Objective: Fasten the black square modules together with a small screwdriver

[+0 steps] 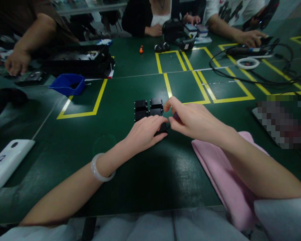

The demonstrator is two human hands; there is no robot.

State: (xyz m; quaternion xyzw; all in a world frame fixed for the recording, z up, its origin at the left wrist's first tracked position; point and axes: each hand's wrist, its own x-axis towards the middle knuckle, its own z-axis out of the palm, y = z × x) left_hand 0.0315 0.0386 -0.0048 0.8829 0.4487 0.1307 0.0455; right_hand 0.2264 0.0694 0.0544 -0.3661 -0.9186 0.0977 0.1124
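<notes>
Several small black box-shaped parts [140, 106] with silvery dots along their edges stand in two rows on the green table. My left hand [148, 130] reaches over the near end of these rows, thumb and fingers closed around a black box-shaped part [163, 128]. Close by on the right, my right hand [187, 116] is curled shut around a small dark purplish thing [176, 116]. Most of that thing is hidden in the fingers, so its kind does not show. The right fingertips are beside the held part; whether they touch it, I cannot tell.
A pink cloth [215, 164] lies under my right forearm. At left are a white device [10, 162] and a blue bin [67, 83]. Yellow tape marks [100, 97] cross the table. Black cables [261, 80] lie at the right; other people's hands [252, 38] work across the table.
</notes>
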